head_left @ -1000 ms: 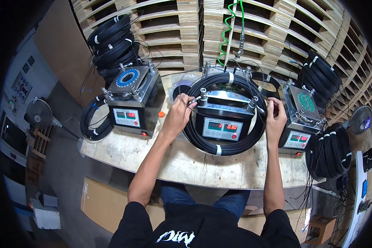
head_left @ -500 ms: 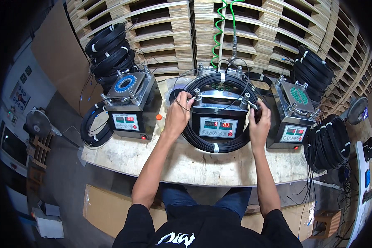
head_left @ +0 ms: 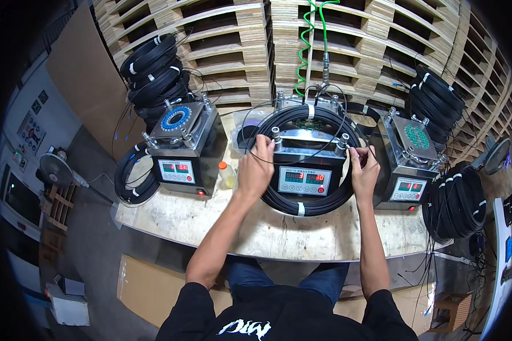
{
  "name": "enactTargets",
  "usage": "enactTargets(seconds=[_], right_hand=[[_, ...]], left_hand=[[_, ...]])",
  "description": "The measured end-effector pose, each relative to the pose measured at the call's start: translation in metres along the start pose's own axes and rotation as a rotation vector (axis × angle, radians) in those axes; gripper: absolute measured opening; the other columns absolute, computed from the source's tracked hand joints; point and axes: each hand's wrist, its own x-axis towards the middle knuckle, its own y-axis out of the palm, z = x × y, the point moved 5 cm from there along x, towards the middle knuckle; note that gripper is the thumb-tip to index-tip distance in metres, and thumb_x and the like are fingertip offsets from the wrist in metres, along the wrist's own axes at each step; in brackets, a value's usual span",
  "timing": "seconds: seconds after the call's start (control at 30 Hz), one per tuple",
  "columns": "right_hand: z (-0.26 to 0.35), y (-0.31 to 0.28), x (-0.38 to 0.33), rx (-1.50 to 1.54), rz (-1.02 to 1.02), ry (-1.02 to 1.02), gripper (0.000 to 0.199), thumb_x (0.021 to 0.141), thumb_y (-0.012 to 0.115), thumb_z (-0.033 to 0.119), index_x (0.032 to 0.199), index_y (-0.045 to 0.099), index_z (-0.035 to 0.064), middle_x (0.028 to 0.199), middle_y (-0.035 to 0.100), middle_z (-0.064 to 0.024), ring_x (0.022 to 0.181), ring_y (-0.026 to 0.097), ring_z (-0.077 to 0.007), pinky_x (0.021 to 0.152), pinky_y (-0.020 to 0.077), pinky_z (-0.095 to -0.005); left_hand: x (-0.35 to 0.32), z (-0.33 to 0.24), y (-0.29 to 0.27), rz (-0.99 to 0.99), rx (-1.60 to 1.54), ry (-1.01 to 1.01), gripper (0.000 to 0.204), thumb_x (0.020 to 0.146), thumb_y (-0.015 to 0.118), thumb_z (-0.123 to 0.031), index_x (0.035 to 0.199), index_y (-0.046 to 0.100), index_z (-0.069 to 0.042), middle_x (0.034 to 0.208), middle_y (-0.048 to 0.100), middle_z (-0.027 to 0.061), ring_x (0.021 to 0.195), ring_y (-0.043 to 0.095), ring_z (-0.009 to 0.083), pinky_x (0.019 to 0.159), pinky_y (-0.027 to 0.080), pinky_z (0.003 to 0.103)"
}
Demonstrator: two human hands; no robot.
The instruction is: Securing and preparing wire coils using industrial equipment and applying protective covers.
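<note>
A large coil of black cable [head_left: 301,209], bound with white tape, hangs around the middle steel-topped machine [head_left: 281,174], which has a lit digital panel. My left hand [head_left: 256,173] is closed beside the machine's front left knob [head_left: 276,136], with a thin loose loop of the cable passing at its fingertips. By the front right knob [head_left: 343,142], my right hand [head_left: 364,173] is closed, thumb and forefinger pinched at a thin strand of cable by the coil's right side. The fingers partly hide what each hand grips.
Similar machines stand left [head_left: 179,153] and right [head_left: 408,162] on the wooden table [head_left: 273,236]. An orange-capped bottle [head_left: 226,175] sits left of the coil. Cable coils are stacked at left [head_left: 153,79] and right [head_left: 455,199]. Wooden pallets [head_left: 222,48] and a green coiled hose [head_left: 304,51] rise behind.
My right hand's fingers have drawn into a pinch, and the pale item beside them is out of sight. My left hand has dropped slightly beside the knob. The display readings have changed.
</note>
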Motion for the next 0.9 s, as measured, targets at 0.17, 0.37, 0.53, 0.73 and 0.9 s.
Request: enactTargets(seconds=[0.17,0.37,0.53,0.73,0.9], right_hand=[[0.001,-0.002,0.000,-0.023,-0.002,0.017,0.022,0.093,0.070,0.013,0.087,0.058,-0.0047,0.069,0.062,-0.0111,0.060,0.050,-0.0145,0.057,0.0432,-0.0321],[0.006,-0.002,0.004,-0.086,0.060,0.042,0.025,0.094,0.070,0.017,0.091,0.058,-0.0050,0.062,0.054,-0.0090,0.055,0.044,-0.0138,0.052,0.0393,-0.0334],[0.001,-0.003,0.004,-0.059,-0.020,0.061,0.027,0.098,0.064,0.019,0.087,0.055,-0.0033,0.063,0.058,-0.0148,0.052,0.053,-0.0223,0.052,0.0418,-0.0373],[-0.012,0.000,0.001,0.015,0.060,0.067,0.021,0.100,0.062,0.016,0.097,0.054,-0.0041,0.080,0.068,-0.0157,0.068,0.062,-0.0165,0.062,0.0491,-0.0331],[-0.013,-0.003,-0.002,0.032,0.089,0.018,0.020,0.100,0.061,0.015,0.097,0.055,-0.0041,0.082,0.068,-0.0161,0.070,0.063,-0.0170,0.064,0.0496,-0.0334]], left_hand=[[0.003,-0.034,0.028,-0.056,-0.332,-0.012,0.019,0.103,0.051,-0.018,0.104,0.044,0.000,0.076,0.064,0.0252,0.074,0.065,0.0458,0.061,0.048,0.055],[0.016,-0.025,0.049,0.045,-0.456,-0.181,0.017,0.096,0.062,-0.014,0.096,0.052,0.000,0.070,0.066,0.0167,0.066,0.067,0.0380,0.060,0.050,0.046],[0.024,-0.036,0.036,0.061,-0.157,0.007,0.023,0.094,0.067,-0.025,0.089,0.060,-0.004,0.077,0.068,0.0129,0.070,0.067,0.0349,0.062,0.051,0.045],[0.006,-0.006,0.003,-0.242,-0.033,0.319,0.019,0.087,0.074,-0.016,0.094,0.064,-0.003,0.093,0.058,0.0120,0.089,0.053,0.0297,0.081,0.042,0.041],[0.009,0.036,0.007,-0.181,-0.215,0.140,0.059,0.085,0.077,-0.030,0.132,0.053,-0.003,0.125,0.051,0.0196,0.118,0.049,0.0380,0.106,0.037,0.045]])
